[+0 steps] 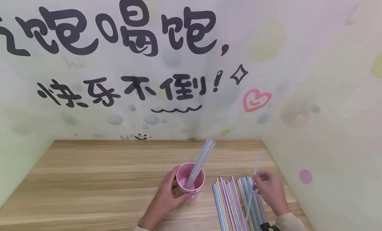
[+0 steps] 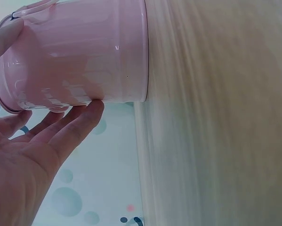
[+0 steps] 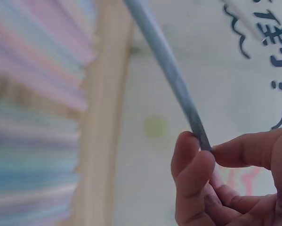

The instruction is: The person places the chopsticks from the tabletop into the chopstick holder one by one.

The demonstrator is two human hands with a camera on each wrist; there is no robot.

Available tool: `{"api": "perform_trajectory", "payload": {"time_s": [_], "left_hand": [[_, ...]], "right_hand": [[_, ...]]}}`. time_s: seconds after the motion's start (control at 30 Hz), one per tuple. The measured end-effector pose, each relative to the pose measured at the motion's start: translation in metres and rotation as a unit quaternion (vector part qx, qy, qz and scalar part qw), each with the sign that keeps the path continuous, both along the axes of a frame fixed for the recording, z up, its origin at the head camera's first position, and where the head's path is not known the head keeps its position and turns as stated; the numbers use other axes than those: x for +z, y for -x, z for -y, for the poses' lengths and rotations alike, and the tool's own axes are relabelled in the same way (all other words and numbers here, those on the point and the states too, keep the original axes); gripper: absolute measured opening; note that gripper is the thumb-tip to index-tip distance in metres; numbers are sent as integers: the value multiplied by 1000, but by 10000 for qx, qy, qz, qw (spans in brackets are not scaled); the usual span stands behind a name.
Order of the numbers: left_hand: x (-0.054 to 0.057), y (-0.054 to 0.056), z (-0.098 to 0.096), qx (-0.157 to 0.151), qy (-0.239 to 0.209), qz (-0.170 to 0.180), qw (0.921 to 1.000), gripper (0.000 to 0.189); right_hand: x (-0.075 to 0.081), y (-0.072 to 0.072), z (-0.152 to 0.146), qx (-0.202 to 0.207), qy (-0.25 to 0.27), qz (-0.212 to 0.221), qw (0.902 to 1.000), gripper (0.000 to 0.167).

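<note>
A small pink bucket (image 1: 182, 173) stands on the table with several pastel straws (image 1: 201, 163) leaning in it toward the right. My left hand (image 1: 166, 198) grips it, thumb at the near side and fingers along the far side; the left wrist view shows the smooth outer wall of the bucket (image 2: 75, 52) between them. Over at the right, my right hand (image 1: 271, 189) pinches one pale blue straw (image 3: 166, 61) between thumb and fingertips. That straw slants above a row of pastel straws (image 1: 259, 212) on the table.
Beside that row lies a second group of straws (image 1: 229, 204), between it and the bucket. The wooden table (image 1: 98, 181) meets a printed backdrop (image 1: 179, 124) behind and side walls left and right.
</note>
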State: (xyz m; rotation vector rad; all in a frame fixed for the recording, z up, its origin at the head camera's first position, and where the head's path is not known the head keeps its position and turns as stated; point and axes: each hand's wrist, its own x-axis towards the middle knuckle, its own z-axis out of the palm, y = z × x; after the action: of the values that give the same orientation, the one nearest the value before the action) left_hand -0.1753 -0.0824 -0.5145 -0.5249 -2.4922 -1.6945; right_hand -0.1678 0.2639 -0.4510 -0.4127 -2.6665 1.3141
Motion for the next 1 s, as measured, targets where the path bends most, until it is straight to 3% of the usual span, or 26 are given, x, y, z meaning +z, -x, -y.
{"api": "perform_trajectory", "payload": {"time_s": [0.13,0.27,0.47,0.63,0.8,1.0], "left_hand": [[-2,-1,0,28,27,12,10000,98],[-4,-1,0,19,36,46,10000,98],[-5,-1,0,-11,49,40,10000,98],[-4,-1,0,-42,-3,43,10000,98],[-3,-1,0,-106,-25,26,9999,99],[-2,1,1,-99,-63,-36,9999,98]], "right_hand": [[13,11,22,15,507,-386,9980,22],[27,20,42,-60,1019,-1021,9895,19],[48,36,70,-115,1631,-2033,9654,16],[57,45,92,-19,2019,-2409,9493,12],[54,47,110,304,1954,-2474,9485,11],[35,47,127,568,1513,-2266,9605,6]]}}
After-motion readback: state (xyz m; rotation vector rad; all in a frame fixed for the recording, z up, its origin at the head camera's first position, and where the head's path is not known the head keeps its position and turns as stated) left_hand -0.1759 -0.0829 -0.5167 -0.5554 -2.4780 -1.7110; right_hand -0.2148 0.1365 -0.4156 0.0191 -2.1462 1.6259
